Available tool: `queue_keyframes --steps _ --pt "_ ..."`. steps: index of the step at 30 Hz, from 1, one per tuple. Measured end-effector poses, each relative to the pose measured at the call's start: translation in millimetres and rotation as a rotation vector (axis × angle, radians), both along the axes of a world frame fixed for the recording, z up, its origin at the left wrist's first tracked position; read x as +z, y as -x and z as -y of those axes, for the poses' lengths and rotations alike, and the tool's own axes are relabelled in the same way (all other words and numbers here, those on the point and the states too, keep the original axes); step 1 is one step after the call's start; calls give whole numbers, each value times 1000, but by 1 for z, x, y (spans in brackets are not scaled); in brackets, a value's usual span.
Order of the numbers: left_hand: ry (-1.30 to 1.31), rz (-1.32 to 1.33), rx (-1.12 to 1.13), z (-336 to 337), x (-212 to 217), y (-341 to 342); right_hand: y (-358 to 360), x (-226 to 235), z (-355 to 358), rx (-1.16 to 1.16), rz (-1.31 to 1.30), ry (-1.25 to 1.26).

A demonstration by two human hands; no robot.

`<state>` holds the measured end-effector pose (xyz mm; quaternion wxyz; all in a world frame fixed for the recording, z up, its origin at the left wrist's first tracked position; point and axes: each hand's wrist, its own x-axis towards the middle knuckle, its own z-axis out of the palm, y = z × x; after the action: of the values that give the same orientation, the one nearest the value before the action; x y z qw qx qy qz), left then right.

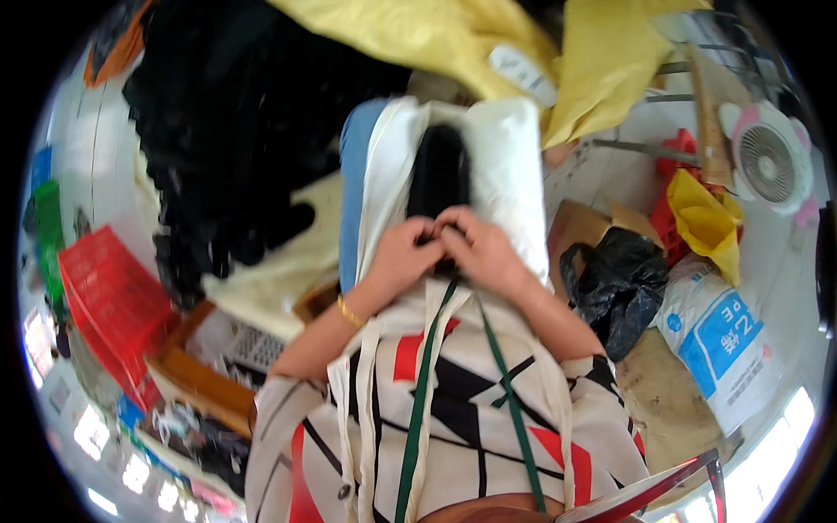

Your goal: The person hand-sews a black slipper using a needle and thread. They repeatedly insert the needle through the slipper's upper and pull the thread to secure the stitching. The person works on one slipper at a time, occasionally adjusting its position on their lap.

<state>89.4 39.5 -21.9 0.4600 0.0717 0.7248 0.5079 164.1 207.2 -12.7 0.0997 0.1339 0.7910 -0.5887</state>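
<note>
A long black shoe-shaped piece, rounded at its far end, lies lengthwise on a white cloth spread over my lap. Its dark surface hides whether it is a whole shoe or only an upper. At its near end, my left hand and my right hand meet with bent fingers, their tips pinched close together on the black edge. Anything small between those fingertips is hidden. A gold bracelet circles my left wrist. Green apron straps hang down my front.
A big heap of black pieces rises at the far left. Yellow sheeting crosses the far side. A red bin and wooden drawer stand left; a black plastic bag, white-blue sack and fan are right.
</note>
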Motion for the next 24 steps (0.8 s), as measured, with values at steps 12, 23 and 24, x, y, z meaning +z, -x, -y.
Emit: queue_keyframes --steps 12,23,24 --pt "-89 -248 -37 -1 13 -3 14 34 -10 125 -672 -455" --pt "-178 -812 -254 8 21 -6 -9 44 -50 -359 -28 722" --pt "-191 -872 -264 9 17 -7 -11 54 -62 -437 -46 785"
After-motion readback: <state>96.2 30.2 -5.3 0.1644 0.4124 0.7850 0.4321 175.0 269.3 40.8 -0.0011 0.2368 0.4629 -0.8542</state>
